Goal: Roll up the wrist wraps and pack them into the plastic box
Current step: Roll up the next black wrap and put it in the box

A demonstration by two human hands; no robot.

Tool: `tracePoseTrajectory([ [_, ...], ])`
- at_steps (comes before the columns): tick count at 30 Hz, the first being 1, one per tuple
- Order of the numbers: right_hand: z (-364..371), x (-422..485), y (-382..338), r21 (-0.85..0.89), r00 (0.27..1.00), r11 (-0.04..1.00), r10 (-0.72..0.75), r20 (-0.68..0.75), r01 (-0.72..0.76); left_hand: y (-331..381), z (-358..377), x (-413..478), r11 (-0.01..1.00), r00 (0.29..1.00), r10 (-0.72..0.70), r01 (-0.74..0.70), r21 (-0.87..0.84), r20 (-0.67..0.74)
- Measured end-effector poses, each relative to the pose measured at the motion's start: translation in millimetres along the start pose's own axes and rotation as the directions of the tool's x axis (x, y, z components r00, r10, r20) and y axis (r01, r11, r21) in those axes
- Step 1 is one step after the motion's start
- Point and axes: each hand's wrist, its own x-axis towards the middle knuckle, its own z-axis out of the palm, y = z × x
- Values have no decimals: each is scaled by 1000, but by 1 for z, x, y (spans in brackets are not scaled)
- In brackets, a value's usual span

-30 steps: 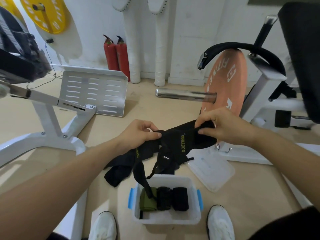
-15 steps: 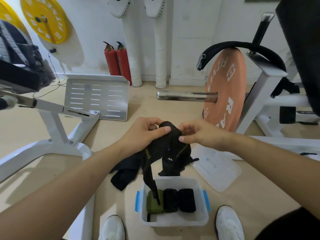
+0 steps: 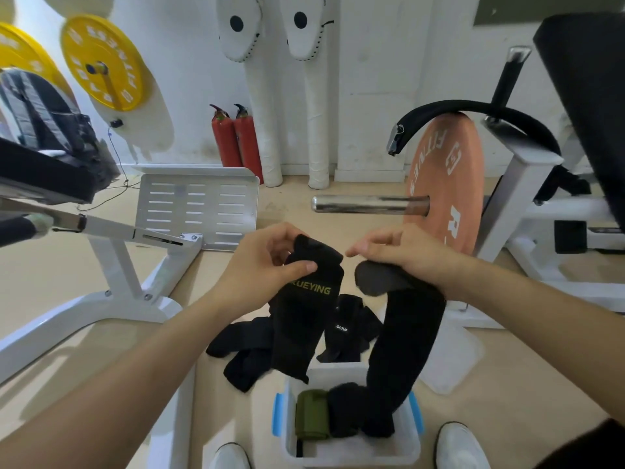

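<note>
I have the left hand pinching the top edge of a black fabric wrist wrap with yellow XUEYING lettering between thumb and fingers. The wrap hangs straight down, its lower end just above the far rim of the box. The right hand is curled over the end of a second black fabric strip, and a grey fastening patch sticks out below its fingers. That strip droops into the translucent white plastic box with blue latches, which sits on the floor between two white shoes. I cannot tell whether the two strips join. Inside the box an olive-green rolled wrap and a black rolled wrap lie side by side, touching. More loose black wraps lie heaped on the floor just behind the box, and the clear plastic lid rests on the floor to its right
</note>
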Motion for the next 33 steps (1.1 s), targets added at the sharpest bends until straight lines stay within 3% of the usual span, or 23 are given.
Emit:
tracePoseTrajectory([
  [3, 6, -4, 4, -111, 993, 990, -83, 82, 92, 7, 3, -6, 979, 995, 101, -101, 178, 8],
  [8, 18, -4, 9, -292, 934, 896, -357, -25, 335, 6, 10, -10, 949, 992, 112, -122, 292, 52],
  [11, 15, -1, 13, -375, 895, 851, -433, -107, 367, 6, 12, -9, 999, 999, -7, 5, 47, 53],
  [14, 12, 0, 17, -413, 868, 823, -478, -135, 389, 10, 10, -8, 973, 994, -99, 107, -205, 52],
  [20, 19, -5, 23, -530, 825, 718, -562, -60, 451, 8, 16, -6, 920, 970, -241, 242, -309, 41],
  [22, 19, -5, 21, -487, 866, 776, -494, -74, 401, 7, 16, -6, 914, 972, -233, 221, -341, 7],
  [25, 14, -4, 16, -180, 976, 963, -213, -47, 201, 10, 16, -5, 913, 985, -168, 165, -373, 25],
  [27, 15, -5, 13, -32, 994, 994, -102, 26, 103, 11, 17, -6, 914, 989, -137, 150, -377, 61],
  [29, 19, -5, 12, 45, 996, 997, -68, 65, 65, 14, 20, -6, 917, 989, -121, 143, -373, 83],
  [33, 27, -3, 14, 88, 995, 992, -97, 6, 96, 15, 21, -5, 871, 989, -134, 146, -469, 57],
])
